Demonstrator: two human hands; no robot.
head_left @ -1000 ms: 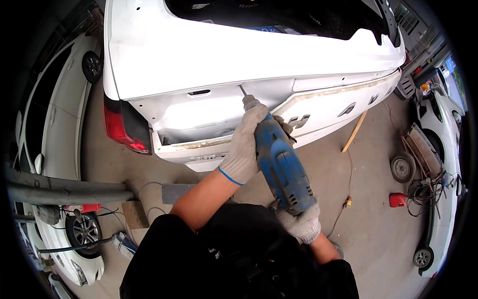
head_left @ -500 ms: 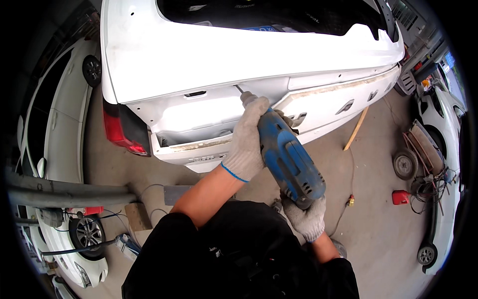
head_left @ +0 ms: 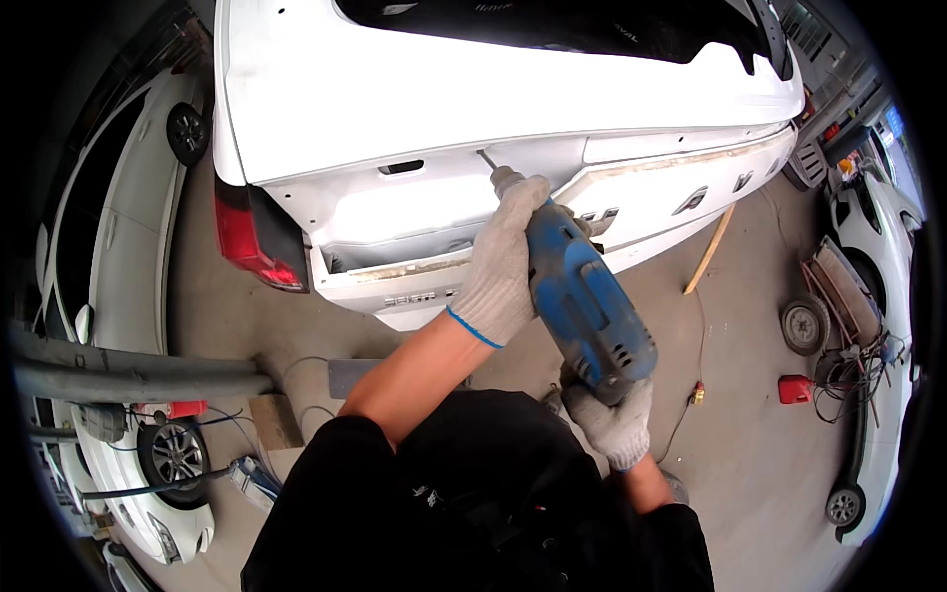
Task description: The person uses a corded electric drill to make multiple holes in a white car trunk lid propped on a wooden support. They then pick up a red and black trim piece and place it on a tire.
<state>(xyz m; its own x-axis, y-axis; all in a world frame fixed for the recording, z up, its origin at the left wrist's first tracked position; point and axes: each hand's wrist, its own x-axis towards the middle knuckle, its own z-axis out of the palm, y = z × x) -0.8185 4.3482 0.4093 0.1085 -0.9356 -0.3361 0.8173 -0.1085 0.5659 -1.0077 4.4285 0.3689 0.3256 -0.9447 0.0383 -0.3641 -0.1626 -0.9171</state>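
My gloved left hand (head_left: pixel 501 268) is closed round the front of a blue, scuffed power tool (head_left: pixel 584 296), near its metal chuck. My gloved right hand (head_left: pixel 617 419) grips the rear end, partly hidden beneath the tool's body. From the chuck a thin bit (head_left: pixel 485 158) reaches up to the recessed panel of a white car tailgate (head_left: pixel 414 89), just right of a dark oblong opening (head_left: pixel 401 167); whether the tip touches cannot be made out. A raised trim edge with worn tan residue (head_left: pixel 681 153) runs beside the recess, above metal lettering.
A red tail light (head_left: pixel 242 237) borders the tailgate. A wooden pole (head_left: pixel 710 252) stands beneath it. White cars (head_left: pixel 133 227) are parked at both sides. A grey post (head_left: pixel 148 373) crosses at left. A wheelbarrow (head_left: pixel 838 296), red can (head_left: pixel 795 390) and cables lie at right.
Both hands and the tool have shifted slightly up and to the right in the picture, and the bit's end now sits higher on the recessed panel. The tailgate appears slightly shifted as the view moves.
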